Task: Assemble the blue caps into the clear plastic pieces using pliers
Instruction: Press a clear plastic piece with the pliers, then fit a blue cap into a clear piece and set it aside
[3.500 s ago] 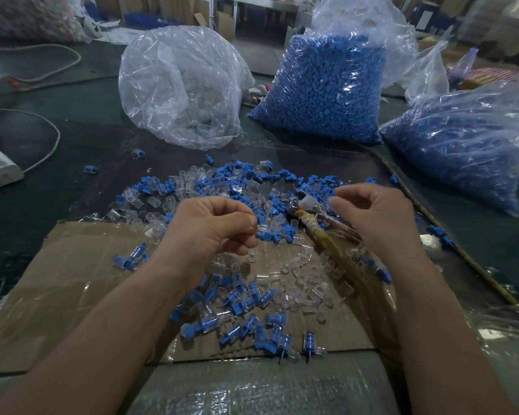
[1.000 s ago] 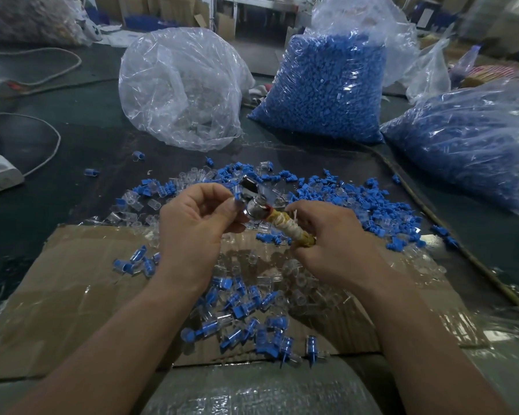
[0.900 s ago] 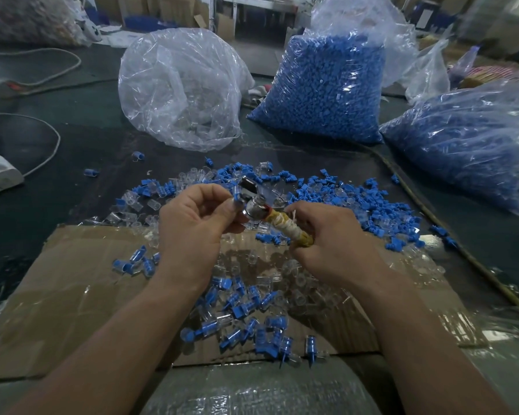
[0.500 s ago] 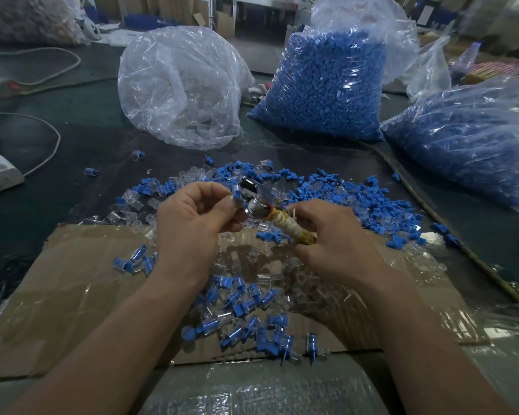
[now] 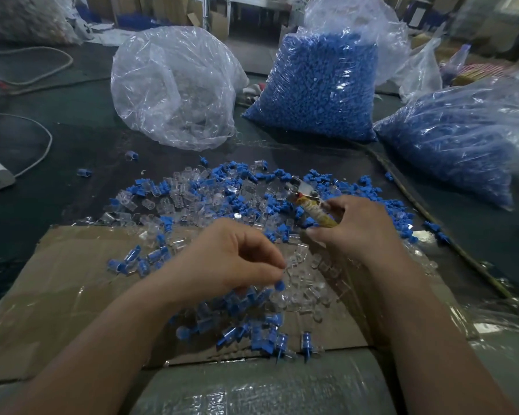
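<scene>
Left hand (image 5: pixel 222 265), right hand (image 5: pixel 357 227), seemingly curled.

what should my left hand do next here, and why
Probably pinch one of the clear pieces and carry it up to the pliers. The left hand is curled over the loose ones on the cardboard, while the right hand grips the pliers off to the side, jaws seemingly empty.

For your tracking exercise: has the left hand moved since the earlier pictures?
Yes. The left hand drew back over the cardboard, away from its far edge.
</scene>
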